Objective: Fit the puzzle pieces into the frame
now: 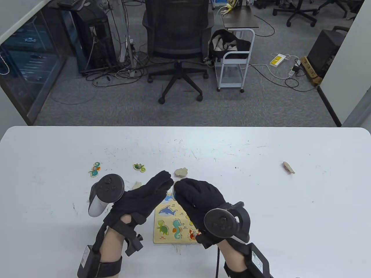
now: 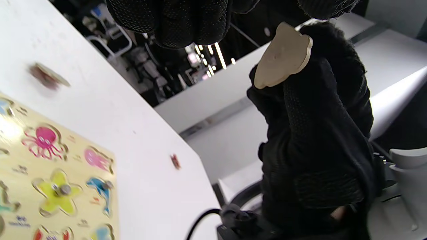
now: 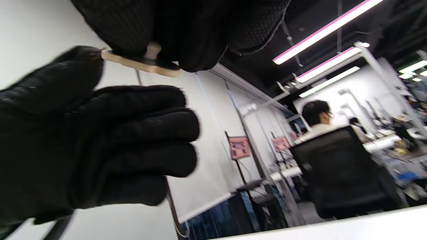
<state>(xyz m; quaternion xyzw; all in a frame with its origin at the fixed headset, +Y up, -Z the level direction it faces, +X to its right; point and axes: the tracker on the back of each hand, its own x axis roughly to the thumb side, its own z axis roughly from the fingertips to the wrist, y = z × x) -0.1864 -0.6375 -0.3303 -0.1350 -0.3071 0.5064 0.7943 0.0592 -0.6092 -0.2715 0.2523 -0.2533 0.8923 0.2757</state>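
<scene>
Currently loose pieces on the table (image 1: 289, 208): seahorse (image 1: 95, 169) and turtle (image 1: 139, 167) face up at left, plain-back piece (image 1: 181, 172) just beyond the fingertips, another (image 1: 288, 167) far right, well apart. One more (image 1: 137, 184) half hidden behind left hand (image 1: 145, 197). Frame (image 1: 171, 224) flat near the front edge, between the wrists; both hands raised over its far end, blocking the upper cutouts. Shark, turtle, seahorse, crab spots visible below; octopus and star seen from left wrist. Office chair (image 1: 178, 43) and cart (image 1: 234, 62) beyond the table. Right hand (image 1: 197, 199) pinching a held piece (image 2: 283, 55) at the fingertips, blank wooden back toward left wrist camera. Left hand fingertip touching that piece's edge in right wrist view; fingers loosely curled beneath, nothing clamped.
</scene>
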